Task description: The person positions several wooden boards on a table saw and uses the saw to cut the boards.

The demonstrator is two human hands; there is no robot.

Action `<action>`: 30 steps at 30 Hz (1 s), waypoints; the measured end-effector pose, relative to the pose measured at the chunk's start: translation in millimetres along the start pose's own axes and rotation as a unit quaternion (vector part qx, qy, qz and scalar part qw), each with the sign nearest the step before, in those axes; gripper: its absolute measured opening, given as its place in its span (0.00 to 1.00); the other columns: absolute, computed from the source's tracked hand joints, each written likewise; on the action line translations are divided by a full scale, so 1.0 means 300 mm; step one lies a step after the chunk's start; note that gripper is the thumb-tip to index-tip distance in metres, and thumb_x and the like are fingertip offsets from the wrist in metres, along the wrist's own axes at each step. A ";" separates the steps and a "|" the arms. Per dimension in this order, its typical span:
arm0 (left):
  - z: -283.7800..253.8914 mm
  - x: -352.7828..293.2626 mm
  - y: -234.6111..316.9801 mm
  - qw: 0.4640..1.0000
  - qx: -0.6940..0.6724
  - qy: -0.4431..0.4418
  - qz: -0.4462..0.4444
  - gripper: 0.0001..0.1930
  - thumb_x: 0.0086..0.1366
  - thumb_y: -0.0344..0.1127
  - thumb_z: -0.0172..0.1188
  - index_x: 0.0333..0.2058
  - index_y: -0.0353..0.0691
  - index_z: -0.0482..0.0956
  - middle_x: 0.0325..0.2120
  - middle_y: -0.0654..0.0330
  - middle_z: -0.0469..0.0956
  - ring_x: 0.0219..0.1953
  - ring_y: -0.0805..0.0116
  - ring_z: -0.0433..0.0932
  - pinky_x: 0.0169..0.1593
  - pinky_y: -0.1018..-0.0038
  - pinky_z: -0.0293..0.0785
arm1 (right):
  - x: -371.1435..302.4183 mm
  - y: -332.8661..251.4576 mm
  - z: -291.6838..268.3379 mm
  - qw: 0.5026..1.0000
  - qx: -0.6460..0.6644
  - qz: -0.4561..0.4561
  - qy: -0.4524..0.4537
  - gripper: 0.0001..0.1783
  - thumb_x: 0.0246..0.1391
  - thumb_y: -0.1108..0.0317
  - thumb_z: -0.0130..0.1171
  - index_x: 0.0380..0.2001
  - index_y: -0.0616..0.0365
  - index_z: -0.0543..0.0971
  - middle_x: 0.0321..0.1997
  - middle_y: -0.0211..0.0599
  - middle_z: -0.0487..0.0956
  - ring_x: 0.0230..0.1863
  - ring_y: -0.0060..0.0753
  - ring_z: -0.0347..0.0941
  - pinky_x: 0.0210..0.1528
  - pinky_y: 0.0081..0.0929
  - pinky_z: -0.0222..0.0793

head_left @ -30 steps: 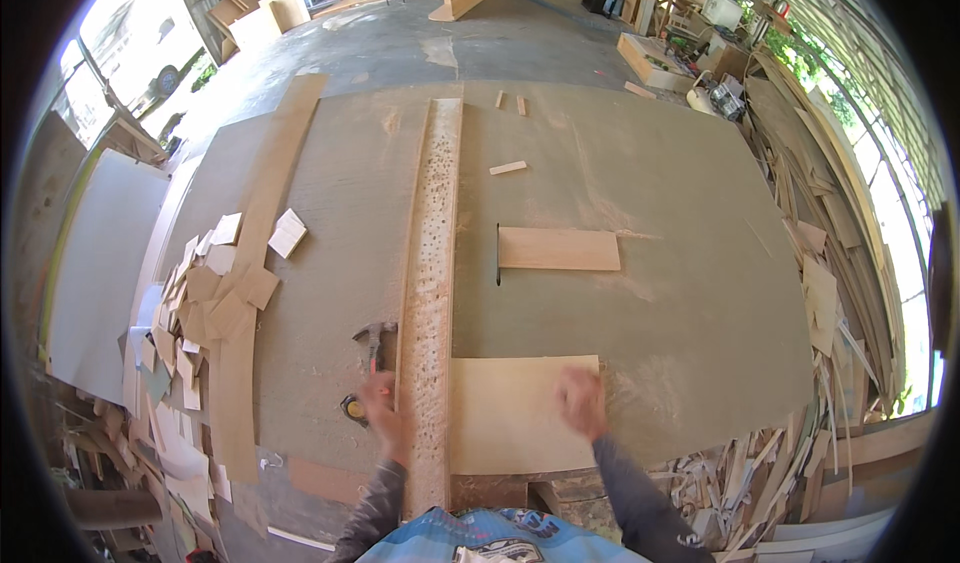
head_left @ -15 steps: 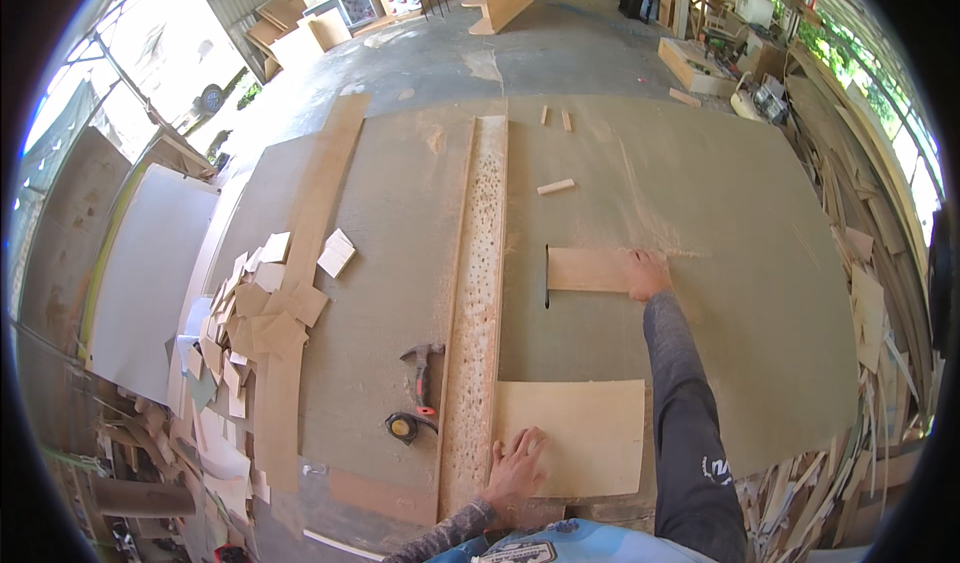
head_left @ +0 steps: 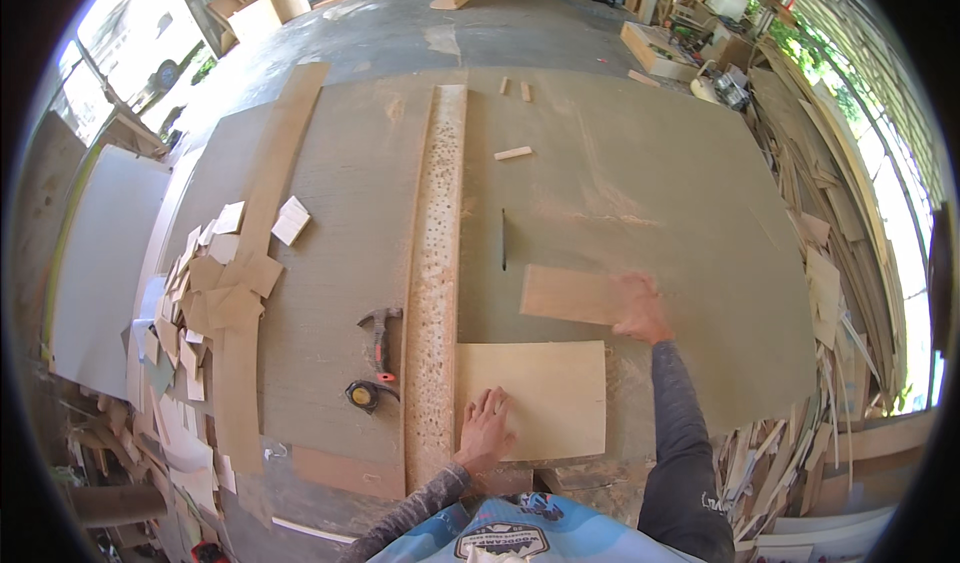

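My right hand (head_left: 643, 308) grips the right end of a small rectangular wooden board (head_left: 572, 294), its fingers somewhat blurred. That board lies on or just over the large work table (head_left: 720, 263), right of centre. Beyond its left end, a thin dark blade or slit (head_left: 503, 239) shows in the tabletop; which of the two I cannot tell. Nearer to me, my left hand (head_left: 486, 427) rests with fingers spread on a larger pale plywood sheet (head_left: 555, 393). The left edge of this sheet lies along a long strip with a speckled face (head_left: 440, 193).
Left of the strip lie a claw hammer (head_left: 380, 343) and a tape measure (head_left: 363, 395). Several thin wood offcuts (head_left: 215, 293) are heaped over a long plank (head_left: 285, 143). Small wood blocks (head_left: 513, 153) sit at the far side. Scrap strips (head_left: 770, 483) crowd the right edge.
My right hand has drawn the small board toward me, off the dark blade or slit, and it now sits slightly tilted. My left hand stays on the plywood sheet. The whole view has shifted.
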State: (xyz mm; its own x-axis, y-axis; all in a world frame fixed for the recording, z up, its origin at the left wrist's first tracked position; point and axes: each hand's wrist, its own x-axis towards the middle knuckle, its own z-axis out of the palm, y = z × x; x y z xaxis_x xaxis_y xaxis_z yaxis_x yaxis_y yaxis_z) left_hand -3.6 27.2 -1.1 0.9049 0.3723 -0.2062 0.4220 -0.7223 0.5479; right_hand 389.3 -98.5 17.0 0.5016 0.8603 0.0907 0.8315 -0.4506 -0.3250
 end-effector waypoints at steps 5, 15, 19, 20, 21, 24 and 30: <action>-0.050 0.019 0.005 1.000 -0.012 -0.021 0.006 0.32 0.52 0.39 0.70 0.57 0.41 0.72 0.63 0.51 0.63 0.68 0.49 0.59 0.66 0.50 0.59 | 0.041 -0.214 0.051 0.993 0.047 0.025 -0.106 0.51 0.26 0.71 0.73 0.63 0.45 0.72 0.62 0.32 0.71 0.67 0.47 0.59 0.69 0.51 0.65; -0.019 0.007 -0.012 0.999 -0.014 0.013 0.036 0.32 0.52 0.38 0.70 0.57 0.39 0.72 0.62 0.51 0.63 0.68 0.49 0.59 0.65 0.50 0.61 | 0.116 -0.251 0.204 0.986 0.033 -0.035 -0.161 0.35 0.39 0.74 0.66 0.56 0.44 0.80 0.63 0.28 0.72 0.66 0.44 0.60 0.67 0.59 0.66; -0.019 0.016 -0.009 1.000 -0.013 -0.004 0.022 0.31 0.52 0.38 0.70 0.56 0.40 0.73 0.62 0.51 0.63 0.68 0.48 0.59 0.65 0.49 0.61 | 0.100 -0.277 0.270 0.991 0.048 -0.008 -0.122 0.27 0.43 0.70 0.65 0.51 0.45 0.83 0.62 0.29 0.72 0.65 0.44 0.63 0.65 0.63 0.65; -0.016 0.019 -0.010 1.000 -0.011 -0.009 0.018 0.31 0.53 0.38 0.70 0.56 0.40 0.73 0.62 0.51 0.63 0.68 0.47 0.59 0.65 0.49 0.61 | 0.095 -0.282 0.280 0.992 0.053 -0.001 -0.111 0.25 0.44 0.68 0.65 0.50 0.45 0.83 0.62 0.29 0.72 0.65 0.44 0.63 0.65 0.65 0.65; -0.016 0.013 -0.025 1.000 -0.004 0.006 0.019 0.29 0.53 0.36 0.70 0.55 0.41 0.74 0.60 0.52 0.65 0.67 0.48 0.61 0.64 0.50 0.62 | 0.099 -0.333 0.271 0.993 0.038 0.006 -0.107 0.24 0.44 0.68 0.65 0.50 0.45 0.83 0.62 0.29 0.72 0.66 0.43 0.63 0.65 0.67 0.64; -0.010 0.029 -0.035 0.999 -0.004 0.020 0.040 0.25 0.54 0.34 0.68 0.52 0.42 0.75 0.56 0.53 0.67 0.64 0.49 0.64 0.63 0.52 0.64 | 0.067 -0.382 0.234 0.996 0.008 0.028 -0.088 0.22 0.46 0.68 0.64 0.48 0.46 0.84 0.62 0.30 0.72 0.66 0.43 0.62 0.64 0.74 0.60; -0.095 0.237 -0.105 0.997 -0.081 0.008 -0.018 0.25 0.54 0.30 0.67 0.52 0.38 0.74 0.52 0.50 0.70 0.60 0.46 0.67 0.62 0.54 0.66 | 0.048 -0.341 0.300 0.997 0.009 0.028 -0.066 0.22 0.48 0.69 0.62 0.50 0.46 0.83 0.65 0.32 0.70 0.68 0.43 0.60 0.67 0.77 0.54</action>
State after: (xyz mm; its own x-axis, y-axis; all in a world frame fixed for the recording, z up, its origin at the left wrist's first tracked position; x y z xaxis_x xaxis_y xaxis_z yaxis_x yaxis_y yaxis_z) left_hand 45.8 92.9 -9.9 0.8880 0.4060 -0.2158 0.4384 -0.6060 0.6638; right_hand 290.0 -18.6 -33.2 0.5105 0.8583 -0.0519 0.7981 -0.4954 -0.3430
